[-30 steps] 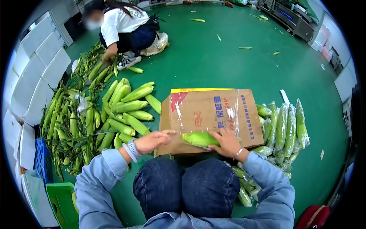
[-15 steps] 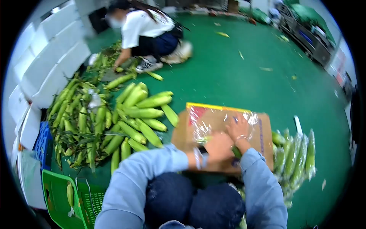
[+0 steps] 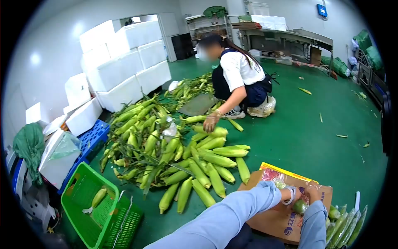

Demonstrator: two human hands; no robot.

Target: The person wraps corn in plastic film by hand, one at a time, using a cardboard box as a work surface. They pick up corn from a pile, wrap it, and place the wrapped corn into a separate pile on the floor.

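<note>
A flattened cardboard sheet [image 3: 271, 222] lies on the floor before me. On it is a green ear of corn [image 3: 300, 206] in clear plastic film, partly hidden by my hands and sleeves. My left hand [image 3: 295, 193], with a band at the wrist, closes around the corn from the left. Beside it my right hand [image 3: 313, 192] is bent over the same ear, fingers closed and partly covered. Pale green corn [image 3: 280, 184] shows past my left wrist. To the right of the cardboard lie several film-wrapped ears [image 3: 346, 226].
A large pile of corn [image 3: 143, 137] spreads left of the cardboard, with trimmed ears [image 3: 215, 159] at its near side. A co-worker [image 3: 244, 74] crouches behind it, one gloved hand [image 3: 211, 121] at an ear. A green crate [image 3: 89, 203] and white foam boxes [image 3: 132, 62] stand left.
My view has swung left and up, so the hands and cardboard appear lower right. My right hand has drawn in from the spread film beside my left. The co-worker's hand has reached toward the trimmed ears.
</note>
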